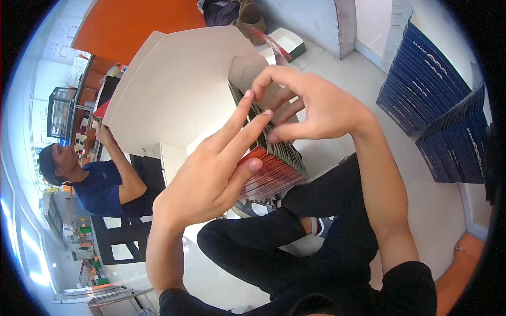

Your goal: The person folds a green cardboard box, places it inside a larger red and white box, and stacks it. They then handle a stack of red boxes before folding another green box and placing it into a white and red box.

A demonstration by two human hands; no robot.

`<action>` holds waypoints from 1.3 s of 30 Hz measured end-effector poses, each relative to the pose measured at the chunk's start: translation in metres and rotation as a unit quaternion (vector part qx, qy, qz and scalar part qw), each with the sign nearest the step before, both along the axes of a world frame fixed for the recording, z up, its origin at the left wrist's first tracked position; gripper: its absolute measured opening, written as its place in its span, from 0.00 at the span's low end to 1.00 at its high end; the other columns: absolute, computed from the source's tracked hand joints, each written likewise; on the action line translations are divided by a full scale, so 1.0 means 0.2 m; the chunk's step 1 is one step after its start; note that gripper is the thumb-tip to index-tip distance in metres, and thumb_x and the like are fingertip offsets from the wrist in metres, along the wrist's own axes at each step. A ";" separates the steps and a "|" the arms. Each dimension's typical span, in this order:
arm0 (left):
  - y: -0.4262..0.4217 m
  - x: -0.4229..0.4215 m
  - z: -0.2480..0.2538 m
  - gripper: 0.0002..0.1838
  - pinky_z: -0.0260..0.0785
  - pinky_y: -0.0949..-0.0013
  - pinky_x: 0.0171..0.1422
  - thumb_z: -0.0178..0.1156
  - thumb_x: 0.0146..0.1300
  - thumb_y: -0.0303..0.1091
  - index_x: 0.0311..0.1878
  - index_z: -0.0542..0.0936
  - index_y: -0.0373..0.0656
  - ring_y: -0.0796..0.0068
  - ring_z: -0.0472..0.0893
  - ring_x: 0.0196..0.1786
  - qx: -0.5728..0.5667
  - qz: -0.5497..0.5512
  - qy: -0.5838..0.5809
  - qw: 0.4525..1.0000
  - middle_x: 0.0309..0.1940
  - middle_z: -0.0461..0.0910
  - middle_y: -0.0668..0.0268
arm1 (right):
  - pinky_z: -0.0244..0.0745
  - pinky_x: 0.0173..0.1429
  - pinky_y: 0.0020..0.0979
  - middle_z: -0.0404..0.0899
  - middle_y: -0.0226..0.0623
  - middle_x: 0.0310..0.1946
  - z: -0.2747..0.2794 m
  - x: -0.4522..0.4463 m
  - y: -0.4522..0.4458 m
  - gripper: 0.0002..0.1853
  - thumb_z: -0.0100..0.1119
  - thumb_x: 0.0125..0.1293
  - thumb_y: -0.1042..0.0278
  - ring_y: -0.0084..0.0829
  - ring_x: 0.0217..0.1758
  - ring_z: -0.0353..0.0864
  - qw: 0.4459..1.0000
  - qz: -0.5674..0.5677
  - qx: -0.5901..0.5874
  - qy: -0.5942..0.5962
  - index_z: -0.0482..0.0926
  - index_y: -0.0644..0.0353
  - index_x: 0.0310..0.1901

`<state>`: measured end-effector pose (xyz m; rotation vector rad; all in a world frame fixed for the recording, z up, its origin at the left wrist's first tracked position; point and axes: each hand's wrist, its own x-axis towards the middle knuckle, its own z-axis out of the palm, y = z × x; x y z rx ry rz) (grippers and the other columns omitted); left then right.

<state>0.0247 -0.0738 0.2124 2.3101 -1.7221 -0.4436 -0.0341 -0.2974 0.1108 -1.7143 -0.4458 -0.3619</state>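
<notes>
A thick stack of red and dark green printed cartons, apparently flat or nested, stands in front of me. My left hand reaches over its near side with fingers stretched out and thumb apart. My right hand is at the far side of the stack, its fingers curved and spread with a gap between thumb and forefinger. The fingertips of both hands come close together above the stack's upper edge. I see nothing gripped in either hand; whether the fingertips touch the cartons I cannot tell.
A large cream panel rises behind the stack. Tall piles of dark blue cartons stand at the right. An open white box lies on the floor. Left, a person in a blue shirt raises an arm toward a counter.
</notes>
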 end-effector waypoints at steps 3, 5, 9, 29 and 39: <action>0.00 0.01 -0.02 0.29 0.64 0.50 0.74 0.53 0.76 0.35 0.77 0.64 0.41 0.35 0.71 0.70 -0.057 -0.048 -0.059 0.995 0.80 0.54 0.42 | 0.82 0.61 0.36 0.78 0.38 0.59 0.00 0.04 0.05 0.26 0.57 0.58 0.86 0.33 0.61 0.81 0.991 -0.089 -0.014 -0.097 0.75 0.58 0.59; 0.03 0.02 -0.04 0.29 0.64 0.51 0.74 0.53 0.76 0.37 0.78 0.64 0.41 0.38 0.72 0.70 -0.095 -0.036 -0.033 0.994 0.80 0.55 0.44 | 0.79 0.65 0.38 0.78 0.38 0.62 -0.02 0.10 0.10 0.28 0.52 0.58 0.87 0.35 0.64 0.79 0.978 -0.146 -0.015 -0.149 0.75 0.57 0.62; 0.22 0.10 -0.05 0.28 0.62 0.53 0.77 0.51 0.77 0.41 0.76 0.68 0.40 0.51 0.72 0.74 -0.237 0.071 -0.007 0.969 0.78 0.63 0.50 | 0.69 0.73 0.43 0.78 0.42 0.65 -0.06 0.14 0.15 0.25 0.48 0.59 0.84 0.46 0.66 0.76 0.946 -0.165 -0.148 -0.238 0.80 0.57 0.57; 0.43 0.09 -0.32 0.21 0.44 0.60 0.84 0.51 0.71 0.29 0.64 0.79 0.33 0.57 0.61 0.81 -0.474 0.281 0.200 0.810 0.73 0.70 0.47 | 0.66 0.74 0.36 0.79 0.45 0.65 0.04 0.06 0.25 0.18 0.49 0.77 0.62 0.38 0.69 0.75 0.972 -0.195 -0.106 -0.077 0.82 0.64 0.58; 0.44 0.18 -0.57 0.13 0.63 0.62 0.71 0.53 0.73 0.31 0.57 0.78 0.38 0.72 0.74 0.62 -0.713 0.369 0.338 0.491 0.55 0.78 0.63 | 0.64 0.76 0.36 0.76 0.41 0.69 0.05 0.02 0.22 0.17 0.53 0.74 0.65 0.35 0.72 0.73 0.988 -0.150 -0.041 -0.019 0.81 0.64 0.58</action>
